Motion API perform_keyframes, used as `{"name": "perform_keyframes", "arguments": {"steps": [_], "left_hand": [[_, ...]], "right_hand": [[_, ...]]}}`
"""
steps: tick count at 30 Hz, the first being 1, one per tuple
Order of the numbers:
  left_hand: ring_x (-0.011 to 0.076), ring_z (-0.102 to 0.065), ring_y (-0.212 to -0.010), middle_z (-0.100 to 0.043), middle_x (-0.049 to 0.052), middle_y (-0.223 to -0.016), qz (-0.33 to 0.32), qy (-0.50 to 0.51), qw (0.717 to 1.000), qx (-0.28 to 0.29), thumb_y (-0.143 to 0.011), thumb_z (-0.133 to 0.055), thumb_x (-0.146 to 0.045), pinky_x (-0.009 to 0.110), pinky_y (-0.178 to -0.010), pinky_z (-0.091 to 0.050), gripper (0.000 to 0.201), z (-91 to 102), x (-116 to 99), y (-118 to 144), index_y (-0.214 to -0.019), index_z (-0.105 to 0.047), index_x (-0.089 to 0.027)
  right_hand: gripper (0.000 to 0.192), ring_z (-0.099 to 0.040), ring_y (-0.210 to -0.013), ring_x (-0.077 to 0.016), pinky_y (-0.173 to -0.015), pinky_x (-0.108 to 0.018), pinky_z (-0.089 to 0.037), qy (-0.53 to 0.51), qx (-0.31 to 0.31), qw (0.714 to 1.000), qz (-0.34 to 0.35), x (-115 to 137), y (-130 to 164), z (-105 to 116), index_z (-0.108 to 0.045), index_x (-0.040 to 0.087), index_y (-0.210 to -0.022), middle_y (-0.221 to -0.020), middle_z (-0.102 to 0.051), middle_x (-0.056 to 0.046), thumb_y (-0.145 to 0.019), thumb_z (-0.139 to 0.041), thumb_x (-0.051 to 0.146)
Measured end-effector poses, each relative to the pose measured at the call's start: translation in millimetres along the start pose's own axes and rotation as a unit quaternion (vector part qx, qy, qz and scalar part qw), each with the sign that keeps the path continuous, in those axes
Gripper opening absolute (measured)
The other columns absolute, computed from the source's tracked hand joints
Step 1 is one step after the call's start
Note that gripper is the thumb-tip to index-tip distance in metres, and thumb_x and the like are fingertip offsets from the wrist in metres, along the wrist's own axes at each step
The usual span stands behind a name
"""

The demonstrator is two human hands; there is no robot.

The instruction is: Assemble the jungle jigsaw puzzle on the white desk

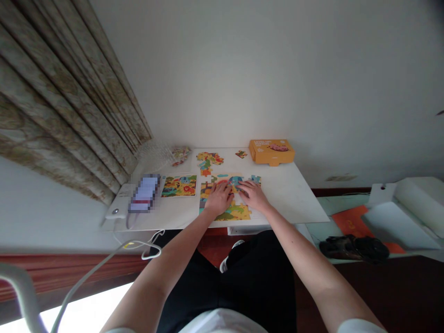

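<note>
Orange box (271,151) behind, both hands (218,198) flat, open on puzzle (227,196), holding nothing.

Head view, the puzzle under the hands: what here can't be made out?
- Part-built puzzle: its middle is hidden under the left hand and right hand.
- Whether either hand pinches a piece: fingertips too small to tell.
- Phone screen: blurred.
- Orange box print: too small to read.
</note>
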State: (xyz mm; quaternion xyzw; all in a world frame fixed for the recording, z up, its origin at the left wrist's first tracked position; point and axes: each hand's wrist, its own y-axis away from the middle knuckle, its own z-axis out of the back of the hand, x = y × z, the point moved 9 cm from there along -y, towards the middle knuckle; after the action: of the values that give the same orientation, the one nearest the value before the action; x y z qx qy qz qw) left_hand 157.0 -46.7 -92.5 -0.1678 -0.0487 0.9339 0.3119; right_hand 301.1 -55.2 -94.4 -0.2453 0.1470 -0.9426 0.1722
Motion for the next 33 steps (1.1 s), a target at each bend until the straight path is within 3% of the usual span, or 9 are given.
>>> {"name": "perform_keyframes", "arguments": {"steps": [7, 13, 17, 21, 29, 33], "left_hand": [[0.0322, -0.054, -0.138, -0.061, 0.015, -0.148, -0.001, -0.006, 1.000, -0.003, -0.103, -0.051, -0.032, 0.056, -0.125, -0.031, 0.036, 6.3, -5, -3, -0.134, -0.066, -0.021], [0.0340, -0.056, -0.136, -0.060, 0.019, -0.148, 0.000, -0.040, 0.999, 0.017, -0.103, -0.050, -0.033, 0.056, -0.122, -0.034, 0.034, 4.2, -14, -12, -0.127, -0.068, -0.016], [0.0310, -0.051, -0.143, -0.056, 0.015, -0.154, -0.045, -0.020, 0.998, 0.026, -0.104, -0.051, -0.036, 0.054, -0.124, -0.033, 0.039, -5.6, -30, -12, -0.139, -0.061, -0.021], [0.0290, -0.050, -0.144, -0.058, 0.013, -0.152, -0.083, -0.002, 0.996, 0.039, -0.106, -0.048, -0.039, 0.053, -0.126, -0.031, 0.041, -14.6, -43, -9, -0.142, -0.060, -0.022], [0.0290, -0.050, -0.143, -0.058, 0.014, -0.151, -0.077, 0.000, 0.997, 0.029, -0.107, -0.045, -0.038, 0.051, -0.126, -0.031, 0.041, -11.0, -45, -6, -0.138, -0.062, -0.019], [0.0288, -0.050, -0.143, -0.058, 0.014, -0.151, -0.074, 0.007, 0.997, 0.031, -0.107, -0.044, -0.038, 0.051, -0.127, -0.029, 0.043, -12.2, -45, -6, -0.143, -0.059, -0.018]], "right_hand": [[0.027, -0.061, -0.127, -0.0297, -0.110, -0.056, -0.047, -0.015, -0.020, 1.000, -0.008, 1, 0, 4, -0.077, 0.029, -0.118, -0.134, -0.072, -0.008, -0.099, -0.058, 0.028], [0.027, -0.061, -0.127, -0.0334, -0.111, -0.057, -0.046, 0.006, -0.146, 0.981, -0.130, -56, 13, 35, -0.074, 0.023, -0.117, -0.133, -0.069, -0.014, -0.094, -0.064, 0.035], [0.047, -0.061, -0.130, -0.0351, -0.112, -0.058, -0.045, 0.016, -0.104, 0.983, -0.150, -92, 17, 35, -0.069, 0.024, -0.128, -0.138, -0.067, -0.014, -0.084, -0.074, 0.039], [0.049, -0.068, -0.120, -0.0313, -0.109, -0.053, -0.049, -0.011, -0.070, 0.989, -0.130, -102, 14, 35, -0.068, 0.024, -0.130, -0.129, -0.073, -0.012, -0.082, -0.076, 0.035], [0.046, -0.070, -0.116, -0.0274, -0.108, -0.049, -0.052, -0.149, -0.042, 0.982, -0.106, -86, 13, 33, -0.071, 0.025, -0.122, -0.125, -0.075, -0.008, -0.077, -0.078, 0.022], [0.040, -0.069, -0.120, -0.0267, -0.111, -0.048, -0.050, -0.170, -0.013, 0.983, -0.071, -75, 10, 31, -0.076, 0.027, -0.116, -0.126, -0.075, -0.007, -0.078, -0.074, 0.015]]}}
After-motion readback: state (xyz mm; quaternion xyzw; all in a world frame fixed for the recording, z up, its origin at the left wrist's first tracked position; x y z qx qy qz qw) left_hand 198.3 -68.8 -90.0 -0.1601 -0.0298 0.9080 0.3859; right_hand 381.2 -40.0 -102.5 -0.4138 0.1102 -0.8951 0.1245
